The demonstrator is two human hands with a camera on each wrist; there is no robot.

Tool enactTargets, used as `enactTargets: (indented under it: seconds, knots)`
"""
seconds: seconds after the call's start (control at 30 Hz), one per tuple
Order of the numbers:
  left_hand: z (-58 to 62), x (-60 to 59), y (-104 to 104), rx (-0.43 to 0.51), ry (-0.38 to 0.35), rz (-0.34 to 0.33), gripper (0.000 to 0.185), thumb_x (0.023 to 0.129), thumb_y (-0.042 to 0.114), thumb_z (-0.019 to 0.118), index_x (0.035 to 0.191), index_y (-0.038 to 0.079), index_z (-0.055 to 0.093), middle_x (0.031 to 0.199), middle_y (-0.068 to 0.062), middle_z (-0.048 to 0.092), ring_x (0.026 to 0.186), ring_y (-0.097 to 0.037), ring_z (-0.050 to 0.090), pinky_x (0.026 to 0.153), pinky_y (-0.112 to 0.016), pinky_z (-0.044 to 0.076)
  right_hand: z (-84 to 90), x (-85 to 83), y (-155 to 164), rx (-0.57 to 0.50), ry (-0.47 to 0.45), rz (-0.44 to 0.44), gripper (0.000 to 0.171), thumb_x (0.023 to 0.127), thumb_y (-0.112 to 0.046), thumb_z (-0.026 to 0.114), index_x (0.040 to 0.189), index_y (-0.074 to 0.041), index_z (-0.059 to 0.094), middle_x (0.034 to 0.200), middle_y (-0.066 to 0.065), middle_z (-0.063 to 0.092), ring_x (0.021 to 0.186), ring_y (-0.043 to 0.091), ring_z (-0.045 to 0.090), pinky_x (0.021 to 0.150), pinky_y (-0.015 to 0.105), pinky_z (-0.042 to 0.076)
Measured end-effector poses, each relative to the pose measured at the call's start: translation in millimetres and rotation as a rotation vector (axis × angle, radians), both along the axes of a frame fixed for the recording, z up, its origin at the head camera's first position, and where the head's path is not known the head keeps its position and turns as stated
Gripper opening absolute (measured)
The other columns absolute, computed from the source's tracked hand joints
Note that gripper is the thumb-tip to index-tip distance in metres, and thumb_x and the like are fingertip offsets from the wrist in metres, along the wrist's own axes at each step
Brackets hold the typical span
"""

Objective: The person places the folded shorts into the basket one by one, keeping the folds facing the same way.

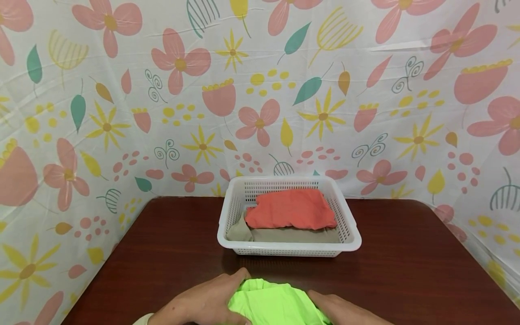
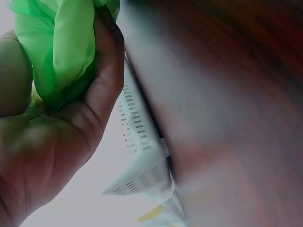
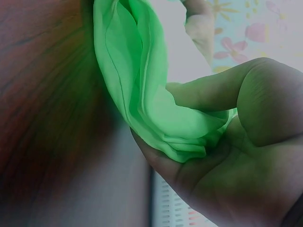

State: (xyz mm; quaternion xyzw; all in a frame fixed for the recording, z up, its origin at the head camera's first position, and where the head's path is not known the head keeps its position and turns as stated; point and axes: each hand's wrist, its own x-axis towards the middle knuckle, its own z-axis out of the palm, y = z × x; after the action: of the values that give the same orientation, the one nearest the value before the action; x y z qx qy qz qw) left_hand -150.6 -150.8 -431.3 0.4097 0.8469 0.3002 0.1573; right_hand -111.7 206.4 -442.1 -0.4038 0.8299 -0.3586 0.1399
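Observation:
A bright green cloth lies bunched at the near edge of the dark wooden table. My left hand grips its left side, fingers curled round the fabric. My right hand pinches its right side, thumb and fingers closed on the folds. Beyond the cloth stands a white perforated basket with an orange cloth folded on top of a beige one.
A flowered plastic sheet hangs behind and on both sides of the table. Bare tabletop lies to the left and right of the basket. The basket's wall shows close to my left hand in the left wrist view.

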Motion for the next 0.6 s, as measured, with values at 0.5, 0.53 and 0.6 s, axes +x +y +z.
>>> enactTargets:
  seconds: [0.5,0.53,0.6]
  knots:
    - [6.8,4.6,-0.2,0.025,-0.036,-0.002,0.055,0.090,0.047,0.085,0.125,0.024,0.049,0.099,0.022,0.062,0.087,0.007,0.061,0.075,-0.018,0.052,5.4,2.0,-0.3,0.000,0.078,0.003,0.040,0.100,-0.038,0.068,0.136,-0.039,0.051,0.118,-0.023,0.060,0.105,-0.004,0.058,0.083,0.020,0.048]
    - [7.3,4.7,-0.3,0.027,-0.044,-0.002,0.055,0.090,0.048,0.084,0.125,0.024,0.049,0.099,0.022,0.062,0.087,0.006,0.061,0.076,-0.018,0.052,5.9,2.1,-0.3,0.000,0.079,0.004,0.040,0.100,-0.038,0.068,0.136,-0.039,0.051,0.118,-0.023,0.060,0.105,-0.004,0.058,0.083,0.020,0.048]
    - [8.5,4.9,-0.3,0.032,-0.061,-0.005,0.055,0.090,0.048,0.084,0.125,0.024,0.049,0.100,0.021,0.062,0.088,0.006,0.062,0.076,-0.018,0.052,6.4,1.9,-0.1,-0.002,0.081,0.010,0.038,0.100,-0.038,0.068,0.134,-0.039,0.051,0.117,-0.023,0.059,0.105,-0.005,0.057,0.083,0.020,0.048]
